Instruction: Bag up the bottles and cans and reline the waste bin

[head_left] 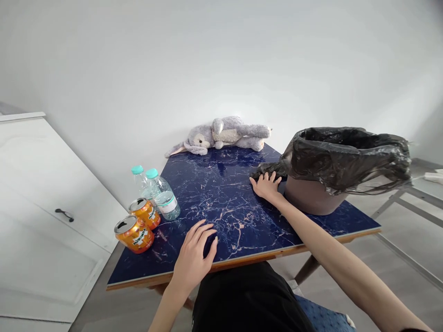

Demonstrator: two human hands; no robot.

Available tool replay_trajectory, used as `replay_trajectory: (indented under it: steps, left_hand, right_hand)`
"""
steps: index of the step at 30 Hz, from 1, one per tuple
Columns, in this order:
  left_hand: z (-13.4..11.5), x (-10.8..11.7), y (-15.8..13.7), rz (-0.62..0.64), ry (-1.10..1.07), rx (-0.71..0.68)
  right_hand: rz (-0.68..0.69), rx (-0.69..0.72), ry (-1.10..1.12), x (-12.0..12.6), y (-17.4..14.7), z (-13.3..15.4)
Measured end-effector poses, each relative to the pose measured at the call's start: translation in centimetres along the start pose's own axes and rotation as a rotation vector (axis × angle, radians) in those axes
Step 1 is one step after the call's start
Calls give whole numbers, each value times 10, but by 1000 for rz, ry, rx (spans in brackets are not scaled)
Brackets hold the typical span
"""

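My right hand [266, 185] reaches across the table and lies with fingers spread on a loose black flap of the bin bag [346, 161]. That bag lines a brown trash bin [311, 196] at the table's right side and hangs over its rim. My left hand [195, 249] rests near the front edge of the table [224, 198], fingers stretched and holding nothing. To its left stand two opened orange Mirinda cans, the nearer can [134, 234] and the farther can [147, 212]. Behind them are two clear plastic bottles with turquoise caps, one bottle [166, 198] partly covering the other bottle [140, 182].
A grey plush rabbit [221, 133] lies on its side at the table's back edge, by the white wall [221, 60]. A white cabinet [51, 221] stands at the left. On the right is a metal-framed rack [420, 203]. A blue seat [321, 316] shows below.
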State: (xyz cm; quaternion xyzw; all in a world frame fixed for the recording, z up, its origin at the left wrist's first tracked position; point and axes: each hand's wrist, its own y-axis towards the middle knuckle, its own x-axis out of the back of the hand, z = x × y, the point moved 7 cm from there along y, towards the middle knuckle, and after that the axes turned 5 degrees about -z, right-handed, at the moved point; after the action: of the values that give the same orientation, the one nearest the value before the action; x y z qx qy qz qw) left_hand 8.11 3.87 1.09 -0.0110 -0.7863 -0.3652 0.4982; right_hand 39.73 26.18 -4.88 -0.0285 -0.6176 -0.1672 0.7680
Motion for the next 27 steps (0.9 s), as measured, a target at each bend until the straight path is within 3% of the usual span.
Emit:
replay_trajectory:
  steps: [4,13,21,27]
  left_hand:
    - [0,1,0,-7,-3,2]
    - [2,-5,3,38,7,12]
    - [21,-37,14,330,52,-98]
    - [58,-78,67,477,26,-17]
  right_hand:
    - [-118,20,-3,6,-8,7]
    - [-90,456,135,-1,-42,64]
    - [-20,598,274,-3,-46,74]
    - [10,684,345,-2,-48,80]
